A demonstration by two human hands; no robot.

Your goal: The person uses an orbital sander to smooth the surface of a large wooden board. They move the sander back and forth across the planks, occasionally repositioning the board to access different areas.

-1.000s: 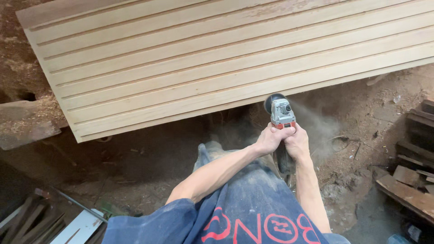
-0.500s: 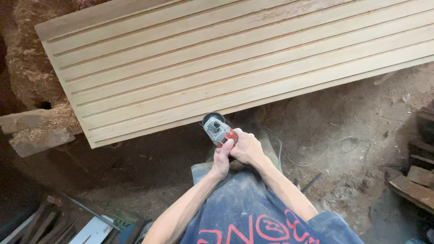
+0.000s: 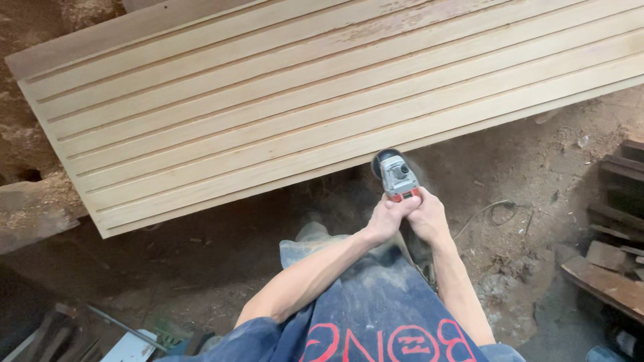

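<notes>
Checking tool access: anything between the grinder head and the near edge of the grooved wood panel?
Nothing visible. Left hand and right hand grip the angle grinder, whose head sits right at the panel's near edge, with only faint dust around it.

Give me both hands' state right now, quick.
Left hand: closed around the angle grinder body.
Right hand: closed on the same grinder, beside the left, at the near edge of the grooved wooden panel.
</notes>
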